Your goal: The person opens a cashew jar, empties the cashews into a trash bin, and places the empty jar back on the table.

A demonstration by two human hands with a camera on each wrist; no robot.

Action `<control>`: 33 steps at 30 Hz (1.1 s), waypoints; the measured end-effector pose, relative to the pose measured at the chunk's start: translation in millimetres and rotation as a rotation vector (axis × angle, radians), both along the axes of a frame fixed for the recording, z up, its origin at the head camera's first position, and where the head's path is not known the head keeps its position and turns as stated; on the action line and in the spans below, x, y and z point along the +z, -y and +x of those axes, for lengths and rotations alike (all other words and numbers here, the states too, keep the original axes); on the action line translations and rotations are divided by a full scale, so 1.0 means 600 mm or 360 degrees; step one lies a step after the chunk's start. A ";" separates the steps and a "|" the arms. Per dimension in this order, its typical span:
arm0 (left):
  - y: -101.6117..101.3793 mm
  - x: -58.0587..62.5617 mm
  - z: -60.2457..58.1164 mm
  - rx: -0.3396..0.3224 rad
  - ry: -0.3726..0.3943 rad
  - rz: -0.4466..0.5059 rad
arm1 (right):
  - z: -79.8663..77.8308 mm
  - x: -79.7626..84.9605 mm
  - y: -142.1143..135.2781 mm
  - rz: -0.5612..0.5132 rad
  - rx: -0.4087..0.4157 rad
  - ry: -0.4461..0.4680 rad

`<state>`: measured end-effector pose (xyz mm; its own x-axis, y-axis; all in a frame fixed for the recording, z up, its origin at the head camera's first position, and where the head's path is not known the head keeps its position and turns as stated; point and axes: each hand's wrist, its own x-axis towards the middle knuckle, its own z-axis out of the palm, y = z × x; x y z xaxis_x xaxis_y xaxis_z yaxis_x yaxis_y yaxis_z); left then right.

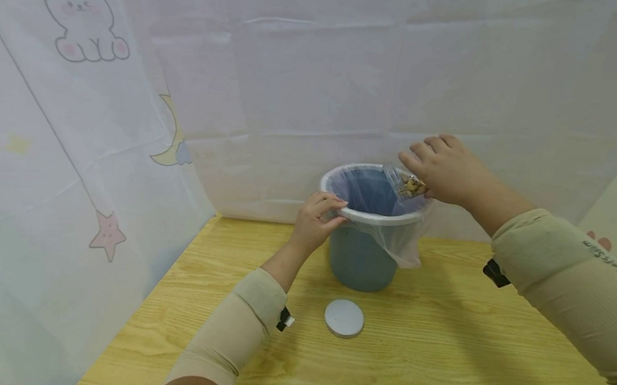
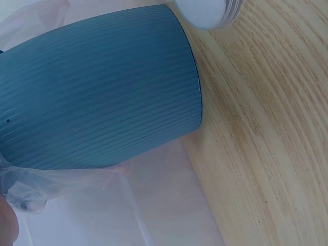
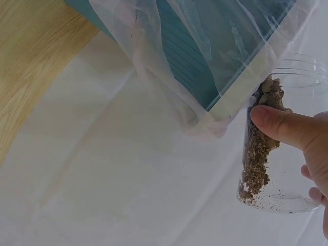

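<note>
A blue-green ribbed trash bin (image 1: 362, 256) with a white rim stands on the table, lined with a translucent plastic bag (image 1: 407, 244) folded over its edge. My left hand (image 1: 315, 218) grips the rim at its near left, thumb outside and fingers over the top. In my right hand (image 1: 447, 172) is a clear jar (image 3: 287, 192), tipped so its mouth leans in over the right side of the bin. Brown dried bits (image 3: 259, 164) lie along the jar's lower wall, larger pieces toward the mouth. The right thumb presses along the jar's side in the right wrist view.
A white round lid (image 1: 344, 318) lies flat on the wood-grain table (image 1: 436, 344), in front of the bin. Behind the bin hangs a pale wall cloth (image 1: 312, 90), with cartoon prints on its left part.
</note>
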<state>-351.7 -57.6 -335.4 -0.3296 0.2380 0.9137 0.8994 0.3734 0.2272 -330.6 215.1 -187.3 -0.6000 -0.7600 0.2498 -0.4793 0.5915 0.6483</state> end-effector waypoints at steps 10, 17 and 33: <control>0.001 0.000 -0.001 -0.0003 0.0008 0.0000 | -0.001 0.000 0.001 -0.0001 0.0021 -0.0021; 0.002 0.000 0.000 -0.0003 0.0013 0.0001 | 0.000 0.000 0.002 0.0008 0.0005 -0.0014; 0.000 0.001 0.001 0.0013 -0.0008 -0.0012 | 0.002 0.002 0.002 0.0026 0.0024 -0.0047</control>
<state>-351.1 -57.7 -334.5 -0.3272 0.2420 0.9134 0.8974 0.3824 0.2201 -329.4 213.8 -186.2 -0.5808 -0.7731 0.2550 -0.4686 0.5737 0.6718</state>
